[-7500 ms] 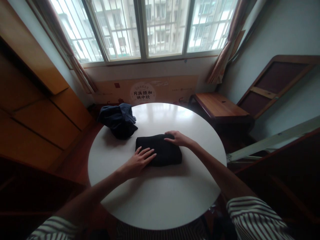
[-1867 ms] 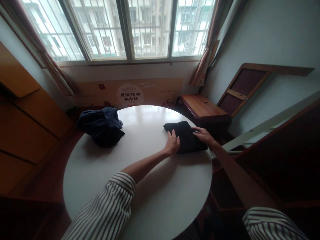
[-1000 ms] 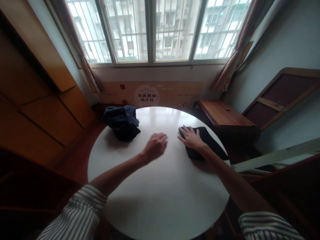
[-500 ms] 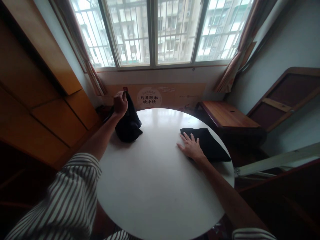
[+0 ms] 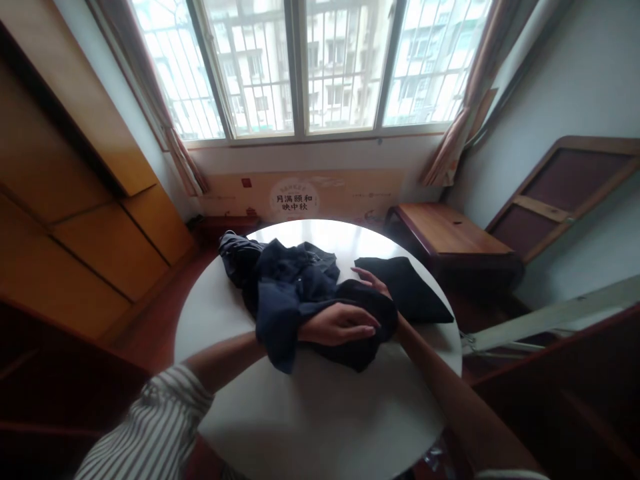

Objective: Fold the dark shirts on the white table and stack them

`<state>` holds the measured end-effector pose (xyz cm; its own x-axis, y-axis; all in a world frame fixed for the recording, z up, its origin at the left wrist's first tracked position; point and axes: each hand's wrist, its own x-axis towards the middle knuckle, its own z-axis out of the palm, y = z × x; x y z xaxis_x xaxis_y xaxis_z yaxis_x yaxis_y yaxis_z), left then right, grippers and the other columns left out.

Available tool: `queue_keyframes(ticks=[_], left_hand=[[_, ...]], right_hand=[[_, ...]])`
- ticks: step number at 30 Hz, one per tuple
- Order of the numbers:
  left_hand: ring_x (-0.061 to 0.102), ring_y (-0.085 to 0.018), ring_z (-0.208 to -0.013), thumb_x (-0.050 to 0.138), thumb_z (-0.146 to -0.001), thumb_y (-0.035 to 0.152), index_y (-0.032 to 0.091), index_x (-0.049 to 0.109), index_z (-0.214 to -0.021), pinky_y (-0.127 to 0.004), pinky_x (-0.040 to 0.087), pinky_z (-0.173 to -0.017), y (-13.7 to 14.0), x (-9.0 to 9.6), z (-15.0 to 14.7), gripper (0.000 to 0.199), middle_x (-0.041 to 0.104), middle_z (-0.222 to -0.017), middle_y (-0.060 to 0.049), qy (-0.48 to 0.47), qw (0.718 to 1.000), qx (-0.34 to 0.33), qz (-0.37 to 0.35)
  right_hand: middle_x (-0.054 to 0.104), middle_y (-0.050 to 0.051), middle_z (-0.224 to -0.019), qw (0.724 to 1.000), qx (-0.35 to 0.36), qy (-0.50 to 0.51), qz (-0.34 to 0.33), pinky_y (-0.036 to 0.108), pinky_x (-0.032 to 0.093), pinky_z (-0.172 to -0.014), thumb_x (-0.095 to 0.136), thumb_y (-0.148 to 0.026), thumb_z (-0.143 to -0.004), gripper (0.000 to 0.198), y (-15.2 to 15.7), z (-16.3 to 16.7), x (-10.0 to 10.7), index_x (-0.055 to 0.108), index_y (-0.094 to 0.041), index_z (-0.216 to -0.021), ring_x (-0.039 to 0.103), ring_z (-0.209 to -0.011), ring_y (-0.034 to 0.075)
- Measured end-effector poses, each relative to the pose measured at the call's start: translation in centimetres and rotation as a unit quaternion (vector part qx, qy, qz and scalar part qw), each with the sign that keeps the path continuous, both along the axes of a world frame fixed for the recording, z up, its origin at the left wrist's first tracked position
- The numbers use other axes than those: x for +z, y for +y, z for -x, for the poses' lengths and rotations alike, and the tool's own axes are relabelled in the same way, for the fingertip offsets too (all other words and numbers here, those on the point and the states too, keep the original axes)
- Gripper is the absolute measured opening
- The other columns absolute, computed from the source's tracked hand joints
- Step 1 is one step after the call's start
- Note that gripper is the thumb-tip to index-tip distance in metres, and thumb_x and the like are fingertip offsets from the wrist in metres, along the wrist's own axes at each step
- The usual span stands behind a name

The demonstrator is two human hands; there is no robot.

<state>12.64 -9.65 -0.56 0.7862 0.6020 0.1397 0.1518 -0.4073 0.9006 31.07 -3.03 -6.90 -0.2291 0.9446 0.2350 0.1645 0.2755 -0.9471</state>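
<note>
A rumpled dark navy garment [image 5: 300, 270] lies spread over the left and middle of the round white table [image 5: 330, 413]; its exact kind does not show. My left hand [image 5: 340, 325] is closed on its near right part, with the fingertips partly hidden by cloth. Fabric from the garment hangs against my right wrist. Behind that fabric, my right hand [image 5: 373, 281] is partly covered, its visible fingers stretched out at the left edge of a flat folded black cloth [image 5: 413, 290].
A low wooden cabinet [image 5: 455, 230] stands beyond the table's right side, near a leaning wooden frame [image 5: 560, 193]. Orange wooden cupboards [image 5: 105, 233] line the left. A barred window [image 5: 300, 73] is ahead, above a printed cardboard panel [image 5: 340, 193].
My left hand has brought the dark garment from the far left edge across to the middle right, unfurling it over the table. My right hand has stayed by the folded cloth.
</note>
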Motion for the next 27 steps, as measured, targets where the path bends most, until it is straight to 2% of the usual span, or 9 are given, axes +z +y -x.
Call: queue_keyframes(ticks=[2, 5, 8, 12, 15, 19, 22, 25, 27], left_hand=[[0.066, -0.02, -0.105, 0.054, -0.097, 0.045, 0.016, 0.067, -0.121, -0.031, 0.052, -0.092, -1.6, -1.3, 1.8, 0.04, 0.071, -0.114, -0.012, -0.003, 0.996, -0.004, 0.089], [0.069, -0.02, -0.101, 0.053, -0.097, 0.046, 0.017, 0.063, -0.126, -0.033, 0.054, -0.089, -4.4, -0.5, 5.2, 0.043, 0.072, -0.11, -0.012, -0.014, 0.982, -0.035, 0.187], [0.071, -0.019, -0.085, 0.051, -0.098, 0.046, 0.016, 0.07, -0.114, -0.031, 0.056, -0.08, -4.8, 1.0, 9.0, 0.038, 0.074, -0.094, -0.01, 0.0, 0.993, 0.041, 0.107], [0.07, -0.021, -0.084, 0.052, -0.095, 0.047, 0.019, 0.072, -0.102, -0.032, 0.056, -0.077, 1.1, 0.9, 14.0, 0.036, 0.074, -0.091, -0.007, 0.06, 0.951, 0.29, -0.094], [0.069, -0.024, -0.093, 0.053, -0.092, 0.05, 0.017, 0.072, -0.101, -0.035, 0.054, -0.084, 7.5, -0.6, 16.3, 0.039, 0.074, -0.102, -0.01, 0.118, 0.884, 0.41, -0.192], [0.067, -0.029, -0.099, 0.064, -0.083, 0.054, 0.012, 0.066, -0.11, -0.037, 0.051, -0.091, 13.7, -1.9, 15.8, 0.049, 0.072, -0.106, -0.017, 0.268, 0.828, 0.443, -0.213], [0.068, -0.032, -0.097, 0.075, -0.075, 0.048, 0.008, 0.065, -0.106, -0.036, 0.051, -0.088, 15.9, -2.2, 14.1, 0.051, 0.071, -0.104, -0.021, 0.384, 0.802, 0.424, -0.175], [0.069, -0.029, -0.09, 0.073, -0.078, 0.03, 0.007, 0.067, -0.097, -0.033, 0.051, -0.083, 16.7, -2.1, 12.8, 0.031, 0.071, -0.095, -0.02, 0.396, 0.81, 0.403, -0.158], [0.068, -0.027, -0.091, 0.062, -0.086, 0.023, 0.009, 0.066, -0.1, -0.033, 0.051, -0.085, 16.4, -1.6, 12.3, 0.02, 0.071, -0.097, -0.018, 0.367, 0.817, 0.408, -0.177]], right_hand=[[0.069, 0.002, -0.078, 0.998, 0.022, 0.04, 0.051, 0.028, 0.052, -0.057, 0.054, -0.056, -0.087, 0.059, -0.2, -0.2, 0.4, 0.057, -0.019, -0.132, 0.064, -0.062, 0.017], [0.071, 0.004, -0.088, 0.99, 0.08, 0.05, 0.104, 0.027, 0.052, -0.062, 0.052, -0.059, -0.089, 0.054, -0.6, -0.1, 0.8, 0.066, -0.019, -0.123, 0.066, -0.071, 0.018], [0.072, 0.005, -0.095, 0.979, 0.19, -0.055, 0.054, 0.031, 0.054, -0.076, 0.062, -0.053, -0.084, 0.043, -1.1, 0.3, 0.8, 0.074, -0.018, -0.105, 0.067, -0.087, 0.023], [0.07, 0.005, -0.106, 0.931, 0.334, -0.145, -0.044, 0.035, 0.049, -0.091, 0.065, -0.026, -0.074, 0.021, -1.2, 0.8, 0.5, 0.076, -0.019, -0.091, 0.064, -0.1, 0.024], [0.069, 0.005, -0.095, 0.934, 0.322, -0.139, -0.067, 0.032, 0.05, -0.084, 0.052, -0.013, -0.066, 0.024, -1.5, 1.3, 0.3, 0.071, -0.018, -0.08, 0.063, -0.089, 0.021], [0.057, 0.0, -0.068, 0.947, 0.269, -0.145, -0.102, 0.025, 0.046, -0.065, 0.043, -0.009, -0.061, 0.02, -3.0, 2.5, 1.4, 0.06, -0.018, -0.065, 0.053, -0.065, 0.014], [0.055, 0.0, -0.067, 0.912, 0.352, -0.186, -0.101, 0.024, 0.044, -0.064, 0.043, -0.007, -0.061, 0.019, -4.8, 3.2, 3.2, 0.058, -0.017, -0.065, 0.052, -0.064, 0.013], [0.063, 0.004, -0.073, 0.886, 0.425, -0.184, -0.005, 0.027, 0.048, -0.071, 0.048, -0.017, -0.078, 0.015, -5.5, 3.1, 4.6, 0.063, -0.015, -0.076, 0.06, -0.071, 0.016], [0.066, 0.006, -0.076, 0.924, 0.346, -0.134, 0.095, 0.03, 0.052, -0.071, 0.043, -0.04, -0.093, 0.033, -4.9, 2.6, 4.7, 0.064, -0.015, -0.092, 0.065, -0.074, 0.019]])
